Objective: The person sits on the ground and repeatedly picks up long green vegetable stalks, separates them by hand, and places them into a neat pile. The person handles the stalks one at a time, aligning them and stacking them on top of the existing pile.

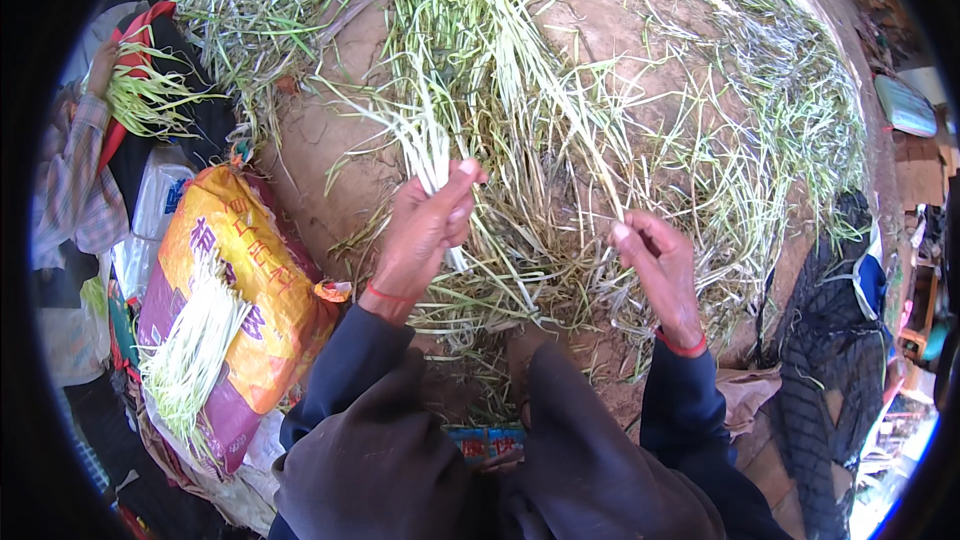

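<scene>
A bunch of pale, leafy plant stalks (429, 142) is gripped in my left hand (435, 229), its white ends showing below my fingers. To the right, my right hand (660, 262) pinches the end of a thin stalk (600, 165) between thumb and fingers. Beneath and beyond both hands lies a loose heap of green and straw-coloured stalks (517, 90) on brown ground. A neat bundle of whitish stalks (196, 337) rests on an orange and purple printed sack (262, 240) at my left.
At the far left another person's hand (103, 64) holds green stalks (146, 94). More cut stalks (795, 90) are piled at the right and upper left. Dark netting (825, 360) lies at the lower right. My knees are at the bottom.
</scene>
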A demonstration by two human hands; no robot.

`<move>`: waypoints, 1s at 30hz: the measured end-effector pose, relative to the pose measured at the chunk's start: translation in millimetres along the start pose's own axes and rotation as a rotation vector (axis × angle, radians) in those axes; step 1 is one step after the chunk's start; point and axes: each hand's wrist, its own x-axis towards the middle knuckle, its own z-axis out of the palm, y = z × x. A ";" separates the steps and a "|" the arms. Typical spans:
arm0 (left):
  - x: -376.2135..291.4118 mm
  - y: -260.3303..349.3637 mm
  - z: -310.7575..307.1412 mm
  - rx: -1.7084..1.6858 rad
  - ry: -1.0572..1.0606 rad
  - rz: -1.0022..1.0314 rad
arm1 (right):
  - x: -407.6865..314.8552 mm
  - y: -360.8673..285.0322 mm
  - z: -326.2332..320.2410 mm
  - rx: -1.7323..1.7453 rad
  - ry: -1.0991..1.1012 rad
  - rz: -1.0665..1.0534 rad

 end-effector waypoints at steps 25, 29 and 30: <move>-1.6 -20.6 -4.4 -0.282 -0.138 -0.166 | -31.6 10.7 51.9 -0.157 -0.021 -0.275; -5.2 -19.7 0.0 -0.175 -0.095 -0.134 | -29.9 14.9 59.0 -0.193 -0.021 -0.305; -5.8 -19.6 1.3 -0.134 -0.090 -0.125 | -29.6 15.8 60.2 -0.211 -0.035 -0.303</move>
